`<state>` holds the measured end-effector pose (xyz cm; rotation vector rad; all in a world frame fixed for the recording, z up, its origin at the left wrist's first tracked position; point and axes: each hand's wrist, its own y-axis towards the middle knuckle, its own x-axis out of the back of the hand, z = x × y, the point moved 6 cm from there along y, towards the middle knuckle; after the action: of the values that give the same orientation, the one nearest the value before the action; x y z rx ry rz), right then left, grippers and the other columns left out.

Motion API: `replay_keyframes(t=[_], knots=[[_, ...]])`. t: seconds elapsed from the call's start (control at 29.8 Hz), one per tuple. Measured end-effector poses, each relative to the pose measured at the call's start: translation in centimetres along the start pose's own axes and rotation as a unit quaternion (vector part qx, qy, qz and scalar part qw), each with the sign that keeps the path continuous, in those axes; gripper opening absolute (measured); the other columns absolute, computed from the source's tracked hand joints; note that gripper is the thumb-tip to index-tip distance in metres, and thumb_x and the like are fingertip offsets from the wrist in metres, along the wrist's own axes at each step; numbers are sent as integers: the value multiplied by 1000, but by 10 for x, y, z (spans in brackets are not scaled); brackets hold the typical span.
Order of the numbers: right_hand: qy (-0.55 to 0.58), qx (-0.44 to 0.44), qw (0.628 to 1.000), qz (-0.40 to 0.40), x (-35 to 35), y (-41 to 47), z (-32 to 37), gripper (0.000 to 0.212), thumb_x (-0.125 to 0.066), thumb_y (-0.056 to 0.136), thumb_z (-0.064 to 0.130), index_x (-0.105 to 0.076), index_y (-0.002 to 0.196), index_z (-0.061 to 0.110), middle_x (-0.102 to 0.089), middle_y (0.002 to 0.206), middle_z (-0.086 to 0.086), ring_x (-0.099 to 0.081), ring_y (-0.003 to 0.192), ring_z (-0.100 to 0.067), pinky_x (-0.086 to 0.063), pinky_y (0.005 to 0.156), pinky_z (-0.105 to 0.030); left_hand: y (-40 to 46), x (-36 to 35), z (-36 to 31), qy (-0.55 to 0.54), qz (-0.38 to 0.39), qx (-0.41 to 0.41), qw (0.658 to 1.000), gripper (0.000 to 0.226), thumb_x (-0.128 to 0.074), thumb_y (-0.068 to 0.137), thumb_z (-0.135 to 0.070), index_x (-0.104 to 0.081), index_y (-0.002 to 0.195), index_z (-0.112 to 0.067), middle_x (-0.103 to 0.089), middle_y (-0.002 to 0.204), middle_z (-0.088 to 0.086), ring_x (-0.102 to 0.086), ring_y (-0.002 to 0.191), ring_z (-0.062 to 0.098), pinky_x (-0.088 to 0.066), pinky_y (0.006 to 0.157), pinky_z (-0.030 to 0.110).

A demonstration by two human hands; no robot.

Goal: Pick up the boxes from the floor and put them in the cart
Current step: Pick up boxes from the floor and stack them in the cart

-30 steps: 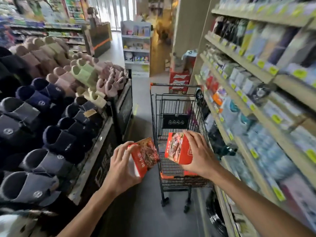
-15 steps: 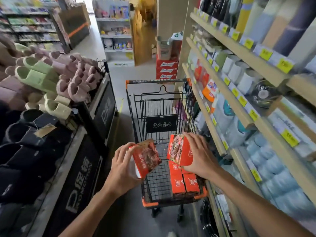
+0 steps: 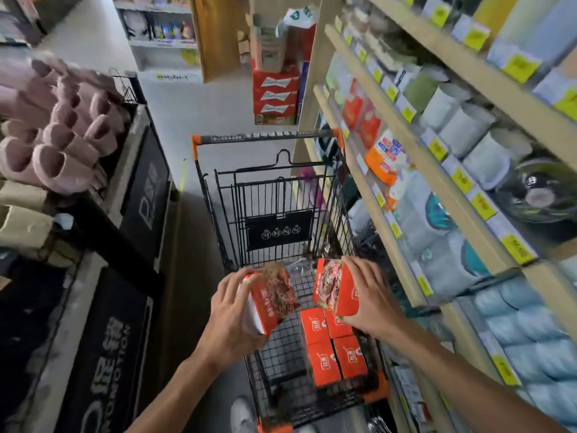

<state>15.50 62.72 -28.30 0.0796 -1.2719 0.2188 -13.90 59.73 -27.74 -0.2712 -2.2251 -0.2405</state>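
Closer now than a moment ago, both hands and their boxes hang directly over the cart's basket instead of short of its near edge. Tall wooden shelving [image 3: 406, 126] packed with goods and yellow price tags fills the right side. On the left, a display bin [image 3: 137, 170] holds pink slippers [image 3: 62, 145]. Between them stands the black wire cart [image 3: 281, 195] with orange corners. Four red boxes in the cart [image 3: 332, 348] lie flat on its basket floor, touching one another. The left hand [image 3: 232, 310] has its grip wrapped round a tilted red box [image 3: 274, 296]. The right hand [image 3: 371, 296] has its grip curled round a second red box [image 3: 334, 287], just beside the first.
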Motion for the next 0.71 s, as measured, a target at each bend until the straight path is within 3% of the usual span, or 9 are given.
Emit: replay_keyframes(t=[0.17,0.3,0.4,0.57,0.71], knots=[[-18,-44,999,4,-30,32,-21,135,-93,54,46,-14,160,21,-29,158,-2,-23,146,-23,-23,123,-53,47,-21,35,11,38,-3,999,118,-84,52,-58,-27,152,-27,-24,158,-5,-18,148,23,-33,114,60],[-24,-76,995,54,-62,50,-44,136,-90,56,52,-3,159,29,-20,159,6,-18,149,-20,-16,123,-48,77,-44,42,-24,49,3,998,118,-88,52,-55,-27,150,-30,-21,158,-10,-12,147,13,-28,117,56],[-32,-72,993,89,-87,73,-65,137,-89,58,52,1,158,32,-16,160,9,-15,149,-18,-15,121,-47,96,-63,50,-32,49,17,998,119,-91,51,-53,-28,149,-31,-21,157,-12,-8,145,7,-28,117,57],[-60,-49,989,127,-135,126,-99,135,-90,59,48,-2,159,25,-18,158,4,-18,148,-21,-6,123,-42,113,-101,74,-33,70,56,995,118,-91,51,-53,-29,149,-33,-20,157,-15,-12,147,11,-31,116,61],[-69,-33,983,164,-180,154,-120,135,-89,66,46,7,159,24,-12,160,1,-12,150,-23,-3,126,-45,124,-124,94,-25,80,74,994,121,-94,47,-47,-29,148,-35,-19,157,-19,-13,146,10,-33,114,63]])
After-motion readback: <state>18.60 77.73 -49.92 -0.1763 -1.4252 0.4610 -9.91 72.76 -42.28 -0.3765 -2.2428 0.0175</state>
